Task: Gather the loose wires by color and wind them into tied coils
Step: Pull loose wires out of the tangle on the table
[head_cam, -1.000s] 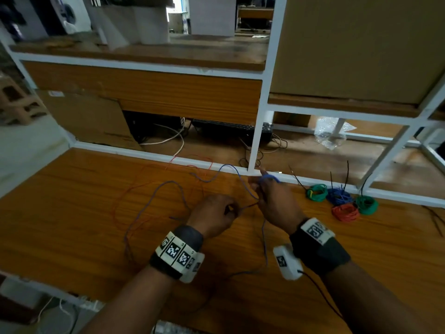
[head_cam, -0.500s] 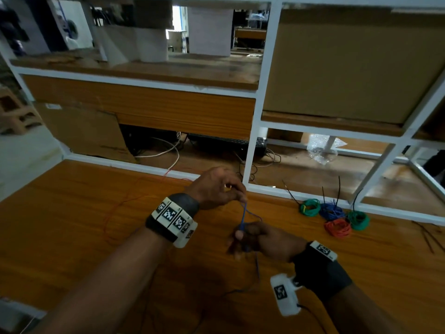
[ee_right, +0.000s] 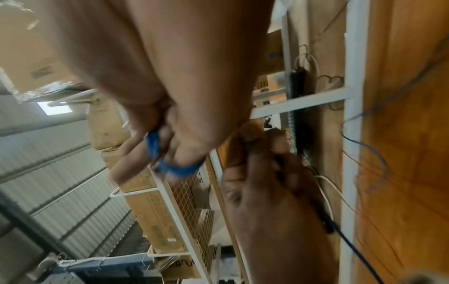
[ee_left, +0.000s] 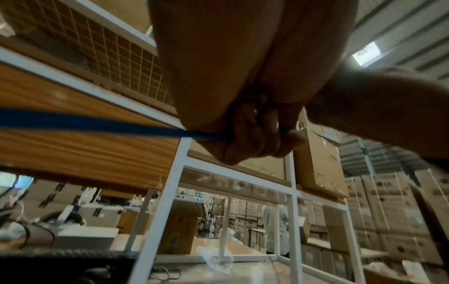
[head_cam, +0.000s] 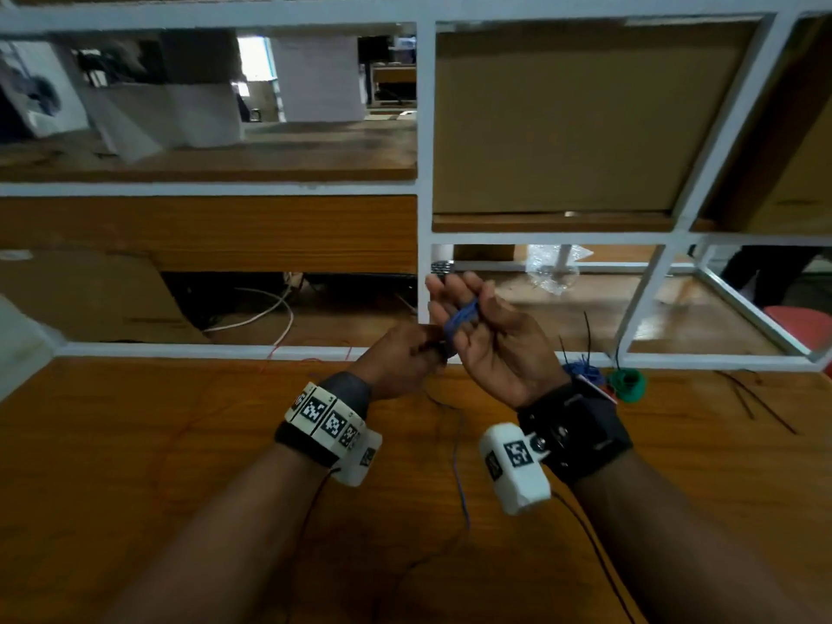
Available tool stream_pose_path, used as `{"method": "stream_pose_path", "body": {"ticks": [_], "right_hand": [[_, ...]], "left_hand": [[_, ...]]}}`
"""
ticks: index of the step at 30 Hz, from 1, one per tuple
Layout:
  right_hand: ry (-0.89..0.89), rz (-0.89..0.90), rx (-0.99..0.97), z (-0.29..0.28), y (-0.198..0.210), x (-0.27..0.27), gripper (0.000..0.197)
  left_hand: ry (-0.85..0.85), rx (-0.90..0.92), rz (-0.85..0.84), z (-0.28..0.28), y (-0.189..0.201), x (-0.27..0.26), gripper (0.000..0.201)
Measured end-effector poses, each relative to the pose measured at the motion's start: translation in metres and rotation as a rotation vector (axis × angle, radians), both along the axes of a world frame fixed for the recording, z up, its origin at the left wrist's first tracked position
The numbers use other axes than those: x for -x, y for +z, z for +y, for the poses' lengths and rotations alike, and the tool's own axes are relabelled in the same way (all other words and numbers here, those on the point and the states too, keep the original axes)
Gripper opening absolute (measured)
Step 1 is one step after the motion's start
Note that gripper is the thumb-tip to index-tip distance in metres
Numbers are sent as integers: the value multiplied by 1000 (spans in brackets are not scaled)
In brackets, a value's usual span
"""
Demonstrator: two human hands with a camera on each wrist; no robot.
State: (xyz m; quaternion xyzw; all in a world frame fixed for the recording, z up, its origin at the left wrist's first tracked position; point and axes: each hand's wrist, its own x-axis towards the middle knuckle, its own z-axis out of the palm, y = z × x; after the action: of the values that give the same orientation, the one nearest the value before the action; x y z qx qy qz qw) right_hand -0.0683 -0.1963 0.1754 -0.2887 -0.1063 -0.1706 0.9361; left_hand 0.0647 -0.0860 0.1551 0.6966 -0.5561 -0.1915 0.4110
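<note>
We see both hands raised above the counter (head_cam: 135, 466), close together near its far edge; the right hand (head_cam: 488, 342) is turned palm-up, its fingers (head_cam: 439, 292) loosely spread, with turns of the blue wire (head_cam: 461, 318) looped around them; in the right wrist view the same blue loops (ee_right: 170, 165) hug the fingers like a small ring; the left hand (head_cam: 398, 360) sits just beside it, fingers curled tight and pinching the wire, and from the left wrist view the strand (ee_left: 97, 124) runs taut out of that closed fist toward the left of the frame; the loose tail of the blue wire (head_cam: 459, 479) hangs below the hands and trails across the counter toward its near edge; thin red wire (head_cam: 306, 353) lies loose by the far edge, left of the hands; finished coils sit at the far edge to the right: a green coil (head_cam: 628, 382) in plain sight, a blue coil (head_cam: 581, 369) partly hidden behind the right wrist; a white metal frame (head_cam: 425, 173) rises from the far edge, with cardboard boxes (head_cam: 562, 119) on the shelf behind it.
</note>
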Motion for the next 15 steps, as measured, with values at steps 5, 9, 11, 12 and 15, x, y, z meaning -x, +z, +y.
{"method": "stream_pose_path", "body": {"ticks": [5, 9, 11, 12, 15], "right_hand": [[-683, 355, 627, -23, -27, -2, 37], [-864, 635, 1517, -50, -79, 10, 30], [-665, 740, 1735, -48, -86, 20, 35], [-559, 754, 1772, -44, -83, 25, 40], [-263, 725, 1693, -34, -69, 41, 53]], "left_hand": [[19, -148, -70, 10, -31, 19, 21], [89, -211, -247, 26, -48, 9, 32], [96, -199, -367, 28, -40, 7, 30], [86, -178, -408, 27, -32, 8, 24], [35, -27, -463, 23, -8, 9, 10]]}}
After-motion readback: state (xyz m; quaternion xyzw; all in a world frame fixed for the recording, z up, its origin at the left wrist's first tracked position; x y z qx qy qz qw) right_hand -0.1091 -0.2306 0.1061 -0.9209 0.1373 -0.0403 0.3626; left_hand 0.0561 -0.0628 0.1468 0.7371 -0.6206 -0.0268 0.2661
